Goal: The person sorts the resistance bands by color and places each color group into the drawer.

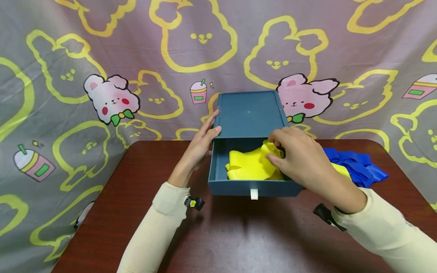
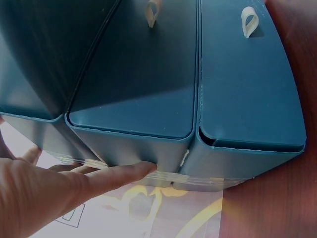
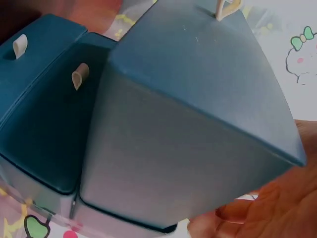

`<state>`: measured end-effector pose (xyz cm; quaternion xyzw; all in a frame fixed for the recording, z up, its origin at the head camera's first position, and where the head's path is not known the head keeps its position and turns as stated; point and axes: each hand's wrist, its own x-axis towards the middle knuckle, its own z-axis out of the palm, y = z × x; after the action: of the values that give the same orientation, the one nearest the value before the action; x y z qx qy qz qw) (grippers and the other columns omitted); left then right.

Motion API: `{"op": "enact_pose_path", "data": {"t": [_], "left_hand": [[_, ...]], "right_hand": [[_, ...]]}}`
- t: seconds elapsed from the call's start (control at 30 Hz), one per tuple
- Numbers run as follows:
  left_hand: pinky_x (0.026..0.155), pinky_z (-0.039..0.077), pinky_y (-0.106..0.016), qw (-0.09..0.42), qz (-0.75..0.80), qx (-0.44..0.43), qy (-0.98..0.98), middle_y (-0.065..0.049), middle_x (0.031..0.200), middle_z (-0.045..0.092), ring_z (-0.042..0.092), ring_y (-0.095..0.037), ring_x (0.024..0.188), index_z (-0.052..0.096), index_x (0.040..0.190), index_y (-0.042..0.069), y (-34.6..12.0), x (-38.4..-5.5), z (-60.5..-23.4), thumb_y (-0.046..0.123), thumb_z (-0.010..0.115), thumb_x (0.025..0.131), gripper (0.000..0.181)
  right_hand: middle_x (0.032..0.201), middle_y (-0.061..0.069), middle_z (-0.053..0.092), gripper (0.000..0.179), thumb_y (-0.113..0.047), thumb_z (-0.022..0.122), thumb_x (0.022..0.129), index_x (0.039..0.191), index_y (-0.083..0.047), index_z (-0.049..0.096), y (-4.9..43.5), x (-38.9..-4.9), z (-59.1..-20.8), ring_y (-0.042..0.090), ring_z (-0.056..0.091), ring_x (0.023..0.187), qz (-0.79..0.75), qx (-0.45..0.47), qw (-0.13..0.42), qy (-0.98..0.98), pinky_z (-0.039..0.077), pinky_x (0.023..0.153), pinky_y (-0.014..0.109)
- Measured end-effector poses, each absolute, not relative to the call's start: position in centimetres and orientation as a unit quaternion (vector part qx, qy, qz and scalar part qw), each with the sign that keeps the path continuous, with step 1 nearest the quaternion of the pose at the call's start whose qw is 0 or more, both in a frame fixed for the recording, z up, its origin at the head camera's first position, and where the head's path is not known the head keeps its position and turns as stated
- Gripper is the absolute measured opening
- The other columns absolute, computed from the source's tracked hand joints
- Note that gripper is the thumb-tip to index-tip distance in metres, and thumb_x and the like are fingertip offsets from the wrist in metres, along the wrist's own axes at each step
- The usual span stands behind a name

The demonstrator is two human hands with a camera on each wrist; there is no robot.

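A dark blue drawer box (image 1: 250,113) stands on the table with its top drawer (image 1: 232,187) pulled out. Folded wide yellow ribbon (image 1: 247,165) lies inside that drawer. My right hand (image 1: 304,155) reaches over the drawer's right side and pinches a raised fold of the yellow ribbon between thumb and fingers. Against the box's left side rests my left hand (image 1: 200,146), fingers extended; its straight thumb touches the wall in the left wrist view. In the right wrist view, the right hand (image 3: 267,213) shows beyond the drawer, its fingertips hidden.
A heap of blue ribbon (image 1: 358,165) lies on the table right of the box, with a yellow strip beside it. Lower drawers with pale pull tabs (image 3: 80,75) sit beneath the open one. A patterned curtain (image 1: 205,45) hangs behind the brown table (image 1: 239,239).
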<state>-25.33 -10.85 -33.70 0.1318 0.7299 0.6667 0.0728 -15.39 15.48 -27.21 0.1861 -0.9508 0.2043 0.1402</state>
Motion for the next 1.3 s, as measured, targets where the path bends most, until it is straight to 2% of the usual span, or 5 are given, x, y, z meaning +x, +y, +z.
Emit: {"op": "enact_pose_path", "data": {"t": [0.57, 0.7, 0.83, 1.1, 1.3], "left_hand": [[0.096, 0.055, -0.067, 0.069, 0.664, 0.128, 0.734, 0.005, 0.175, 0.019, 0.049, -0.045, 0.14, 0.031, 0.161, 0.051, -11.0, -25.4, -34.0, 0.04, 0.053, 0.108, 0.059], [0.097, 0.054, -0.067, 0.068, 0.664, 0.13, 0.734, 0.005, 0.175, 0.019, 0.048, -0.045, 0.14, 0.03, 0.161, 0.051, -11.1, -25.4, -34.1, 0.04, 0.053, 0.108, 0.059], [0.096, 0.055, -0.066, 0.067, 0.665, 0.132, 0.732, 0.006, 0.175, 0.018, 0.048, -0.043, 0.141, 0.031, 0.161, 0.051, -11.1, -25.3, -34.0, 0.04, 0.052, 0.108, 0.058], [0.093, 0.057, -0.065, 0.07, 0.667, 0.14, 0.728, 0.005, 0.176, 0.016, 0.046, -0.04, 0.143, 0.03, 0.162, 0.05, -11.1, -25.3, -33.8, 0.04, 0.051, 0.108, 0.058], [0.093, 0.058, -0.063, 0.071, 0.668, 0.138, 0.728, 0.005, 0.176, 0.016, 0.046, -0.039, 0.144, 0.031, 0.161, 0.05, -11.0, -25.3, -33.9, 0.04, 0.051, 0.108, 0.058]], "right_hand": [[0.112, 0.017, 0.067, 0.038, -0.012, 0.088, 0.084, 0.117, -0.002, 0.071, 19.0, -15.3, -27.6, 0.033, 0.064, 0.099, 0.241, 0.201, 0.181, -0.932, 0.06, 0.082, 0.055], [0.113, 0.011, 0.071, 0.04, -0.01, 0.088, 0.083, 0.119, -0.006, 0.072, 20.4, -15.3, -28.0, 0.029, 0.07, 0.097, 0.263, 0.22, 0.207, -0.916, 0.057, 0.086, 0.022], [0.116, 0.008, 0.073, 0.043, -0.008, 0.089, 0.081, 0.12, -0.011, 0.073, 21.9, -15.4, -28.6, 0.027, 0.072, 0.097, 0.282, 0.215, 0.224, -0.908, 0.035, 0.085, -0.005], [0.12, 0.018, 0.07, 0.05, -0.006, 0.09, 0.08, 0.125, -0.005, 0.07, 25.9, -16.1, -31.3, 0.038, 0.068, 0.103, 0.268, 0.179, 0.226, -0.919, 0.029, 0.085, -0.006], [0.12, 0.015, 0.072, 0.047, -0.01, 0.089, 0.082, 0.125, -0.007, 0.071, 28.8, -17.2, -33.8, 0.032, 0.064, 0.104, 0.264, 0.167, 0.208, -0.927, 0.029, 0.085, -0.004]]}}
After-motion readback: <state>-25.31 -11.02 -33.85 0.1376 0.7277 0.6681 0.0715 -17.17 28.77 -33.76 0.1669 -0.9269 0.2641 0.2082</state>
